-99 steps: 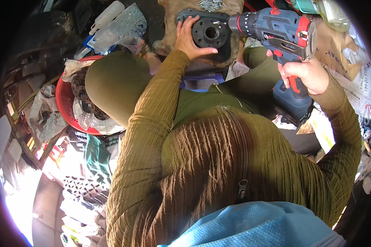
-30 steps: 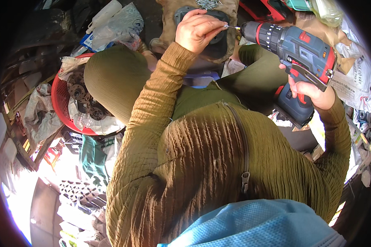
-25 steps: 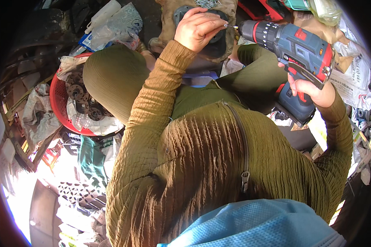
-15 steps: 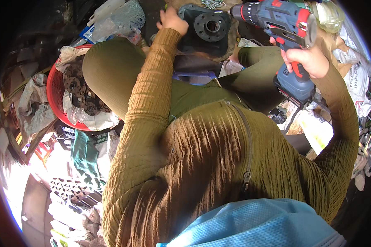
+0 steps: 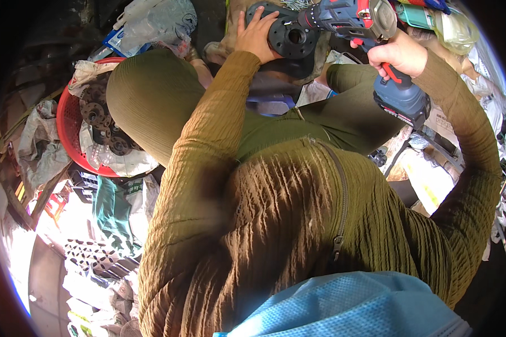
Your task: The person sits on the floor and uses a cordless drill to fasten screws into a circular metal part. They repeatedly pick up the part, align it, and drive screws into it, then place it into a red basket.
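We spread our left hand (image 5: pixel 256 35) against the black flange (image 5: pixel 290 49) — right hand (image 5: pixel 400 54) grips the cordless drill (image 5: pixel 348 17), best held steady.

Reference centre: the black round metal flange (image 5: pixel 279 44). The 9 o'clock side is obstructed by the left hand (image 5: pixel 254 39), fingers (image 5: pixel 257 14) spread. At 1 to 2 o'clock, the grey-blue and red cordless drill (image 5: pixel 346 19), gripped by the right hand (image 5: pixel 398 55), bars entry. Loose silver screws (image 5: pixel 289 4) crowd 12 o'clock. A passage opens at 6 to 7 o'clock, between the olive-clothed left knee (image 5: pixel 152 92) and right leg (image 5: pixel 351 112).
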Motion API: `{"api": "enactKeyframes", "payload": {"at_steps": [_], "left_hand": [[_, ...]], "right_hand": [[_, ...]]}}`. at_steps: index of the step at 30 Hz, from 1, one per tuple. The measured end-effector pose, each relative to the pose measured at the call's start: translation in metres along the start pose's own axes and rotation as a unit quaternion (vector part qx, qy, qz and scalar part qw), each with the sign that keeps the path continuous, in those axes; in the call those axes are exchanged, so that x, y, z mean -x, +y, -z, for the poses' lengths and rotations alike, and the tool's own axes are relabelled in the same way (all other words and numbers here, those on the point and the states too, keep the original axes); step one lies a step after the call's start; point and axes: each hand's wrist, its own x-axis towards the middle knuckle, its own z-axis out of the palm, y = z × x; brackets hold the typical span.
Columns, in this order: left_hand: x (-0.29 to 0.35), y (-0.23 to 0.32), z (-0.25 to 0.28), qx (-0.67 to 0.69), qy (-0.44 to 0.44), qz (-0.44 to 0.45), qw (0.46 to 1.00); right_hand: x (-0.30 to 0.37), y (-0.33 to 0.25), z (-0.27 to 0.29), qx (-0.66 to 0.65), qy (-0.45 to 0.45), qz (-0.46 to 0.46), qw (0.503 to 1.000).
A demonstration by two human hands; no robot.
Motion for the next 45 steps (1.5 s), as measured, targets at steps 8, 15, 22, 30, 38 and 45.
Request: {"api": "enactKeyframes", "payload": {"at_steps": [8,15,22,30,38,45], "left_hand": [[-0.006,0.006,0.011,0.042,-0.052,0.006,0.998],[-0.006,0.006,0.009,0.031,-0.062,-0.002,0.998],[-0.006,-0.001,0.004,0.039,-0.046,-0.02,0.998],[-0.006,-0.003,-0.003,0.029,-0.037,-0.018,0.999],[-0.006,0.002,0.005,0.033,-0.032,-0.026,0.999],[-0.003,-0.001,-0.009,0.003,0.002,-0.012,1.0]], "right_hand": [[-0.023,-0.014,0.008,0.148,-0.039,-0.009,0.988],[-0.033,-0.016,0.017,0.156,-0.067,-0.034,0.985],[-0.042,-0.038,0.016,0.207,-0.138,-0.044,0.968],[-0.05,-0.036,0.005,0.243,-0.099,-0.08,0.962],[-0.045,-0.032,-0.002,0.177,-0.074,-0.054,0.98],[-0.022,-0.013,-0.029,0.068,0.011,-0.01,0.998]]}}
